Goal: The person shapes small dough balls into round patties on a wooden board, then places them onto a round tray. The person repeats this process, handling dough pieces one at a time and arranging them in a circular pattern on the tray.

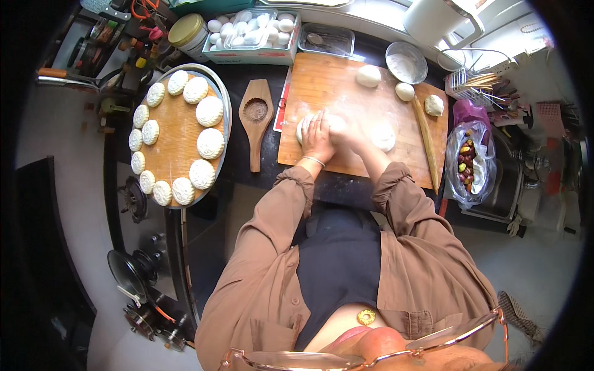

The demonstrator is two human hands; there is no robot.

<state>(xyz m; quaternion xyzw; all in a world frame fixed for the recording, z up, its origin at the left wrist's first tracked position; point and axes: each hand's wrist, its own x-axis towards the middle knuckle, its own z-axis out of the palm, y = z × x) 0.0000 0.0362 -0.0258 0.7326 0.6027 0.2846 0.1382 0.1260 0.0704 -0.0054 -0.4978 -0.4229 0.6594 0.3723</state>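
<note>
On the floured wooden board [297, 155], my left hand [319, 137] holds down a white piece of dough [302, 131], its fingers stretched over the top. My right hand [348, 135] is blurred beside it, close to the dough; its fingers cannot be made out well. Just right of my hands lies a flattened round of dough [383, 137]. Farther back are a larger dough ball [368, 76] and a smaller one [404, 92]. A rough, yellowish lump [434, 105] sits near the right corner. Along the right side rests a tapered wooden rolling pin [426, 139].
A wooden pastry mould [256, 111] lies left of the board. Beyond it, a round tray [171, 148] carries several patterned cakes. Behind stand an egg box [250, 56], a plastic container [325, 41] and a flour bowl [406, 64]. A bag of dates [466, 162] is by the sink [503, 185].
</note>
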